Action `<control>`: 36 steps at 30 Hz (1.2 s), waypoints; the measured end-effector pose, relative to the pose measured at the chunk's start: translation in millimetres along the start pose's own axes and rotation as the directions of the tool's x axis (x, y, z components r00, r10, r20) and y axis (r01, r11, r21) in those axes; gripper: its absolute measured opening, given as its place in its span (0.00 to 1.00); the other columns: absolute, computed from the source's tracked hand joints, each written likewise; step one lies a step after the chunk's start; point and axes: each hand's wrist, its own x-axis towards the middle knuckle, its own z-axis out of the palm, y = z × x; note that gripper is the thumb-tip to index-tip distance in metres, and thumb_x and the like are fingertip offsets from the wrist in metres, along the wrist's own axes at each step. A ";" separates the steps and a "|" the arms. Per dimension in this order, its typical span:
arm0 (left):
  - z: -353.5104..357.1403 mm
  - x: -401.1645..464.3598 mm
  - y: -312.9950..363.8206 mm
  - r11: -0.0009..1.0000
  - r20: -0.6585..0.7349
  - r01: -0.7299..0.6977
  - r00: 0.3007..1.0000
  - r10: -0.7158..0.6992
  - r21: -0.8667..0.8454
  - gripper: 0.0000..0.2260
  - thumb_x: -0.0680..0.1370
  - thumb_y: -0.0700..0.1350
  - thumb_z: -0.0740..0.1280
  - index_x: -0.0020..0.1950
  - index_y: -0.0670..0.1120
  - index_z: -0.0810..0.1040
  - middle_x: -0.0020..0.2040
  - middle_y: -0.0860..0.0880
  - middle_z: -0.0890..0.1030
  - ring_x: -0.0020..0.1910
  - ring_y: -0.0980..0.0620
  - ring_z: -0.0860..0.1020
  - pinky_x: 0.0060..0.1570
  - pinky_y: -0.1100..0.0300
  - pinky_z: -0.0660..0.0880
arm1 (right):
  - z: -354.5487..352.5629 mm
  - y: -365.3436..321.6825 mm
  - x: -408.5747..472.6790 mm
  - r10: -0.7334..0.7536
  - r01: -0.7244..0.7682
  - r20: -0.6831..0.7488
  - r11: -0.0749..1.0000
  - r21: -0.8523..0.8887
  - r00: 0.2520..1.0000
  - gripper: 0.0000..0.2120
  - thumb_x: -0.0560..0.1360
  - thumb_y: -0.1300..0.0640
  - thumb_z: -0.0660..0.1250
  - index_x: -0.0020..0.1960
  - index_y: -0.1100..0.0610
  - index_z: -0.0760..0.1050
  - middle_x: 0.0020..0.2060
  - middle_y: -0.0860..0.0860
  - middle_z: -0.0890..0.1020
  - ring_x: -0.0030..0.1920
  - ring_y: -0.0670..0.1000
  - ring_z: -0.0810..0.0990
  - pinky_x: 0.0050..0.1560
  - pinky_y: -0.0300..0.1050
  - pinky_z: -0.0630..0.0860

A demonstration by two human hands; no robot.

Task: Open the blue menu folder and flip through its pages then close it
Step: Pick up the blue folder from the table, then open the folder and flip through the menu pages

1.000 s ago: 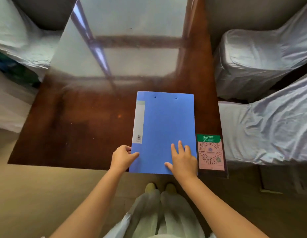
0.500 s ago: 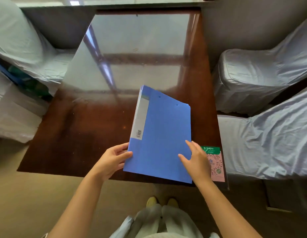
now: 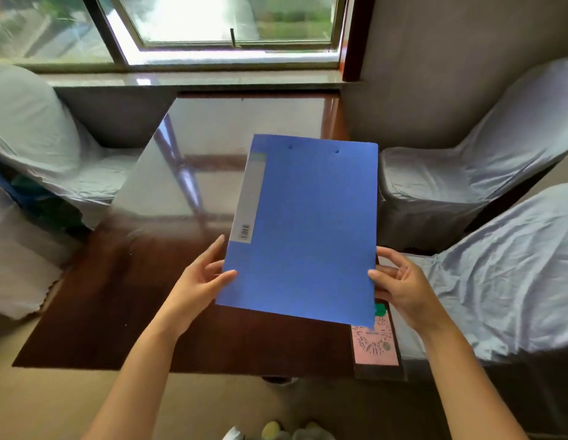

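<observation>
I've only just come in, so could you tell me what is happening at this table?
A person is holding a closed blue menu folder up off the dark wooden table, the left hand at its lower left edge and the right hand at its lower right edge. It has not been opened yet. A pink QR-code card lies on the table's right edge, partly hidden by the folder.

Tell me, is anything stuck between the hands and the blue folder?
No, nothing visible is in the way. The left hand grips the blue folder at its lower left edge and the right hand at its lower right edge, both touching it directly. The folder is closed, lifted off the table, with the QR card below it.
</observation>
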 end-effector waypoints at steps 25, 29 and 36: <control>41.9 -33.5 0.8 0.973 -0.122 -0.226 0.968 0.218 -0.057 0.37 0.64 0.73 0.62 0.66 0.52 0.68 0.64 0.54 0.76 0.61 0.60 0.73 0.64 0.61 0.67 | -1.5 -32.1 -16.6 -0.185 0.185 -0.010 0.981 0.050 0.983 0.23 0.68 0.52 0.68 0.63 0.49 0.72 0.50 0.46 0.85 0.48 0.52 0.85 0.37 0.42 0.82; 35.9 -26.7 14.7 0.754 -0.142 -0.113 0.989 0.026 -0.647 0.21 0.74 0.58 0.60 0.57 0.46 0.80 0.49 0.52 0.85 0.49 0.55 0.83 0.56 0.60 0.76 | -6.2 -29.1 -21.1 -0.256 0.259 -0.041 0.961 0.099 0.966 0.19 0.70 0.57 0.66 0.60 0.45 0.73 0.52 0.44 0.84 0.52 0.50 0.83 0.41 0.42 0.82; 20.9 -31.4 31.6 0.802 -0.090 -0.094 0.995 0.051 -0.590 0.11 0.74 0.36 0.64 0.56 0.41 0.71 0.41 0.41 0.82 0.40 0.46 0.83 0.42 0.49 0.81 | -9.1 -38.4 -20.0 -0.399 0.408 -0.196 0.913 0.003 0.896 0.19 0.75 0.64 0.64 0.63 0.48 0.73 0.52 0.41 0.84 0.55 0.46 0.81 0.47 0.37 0.80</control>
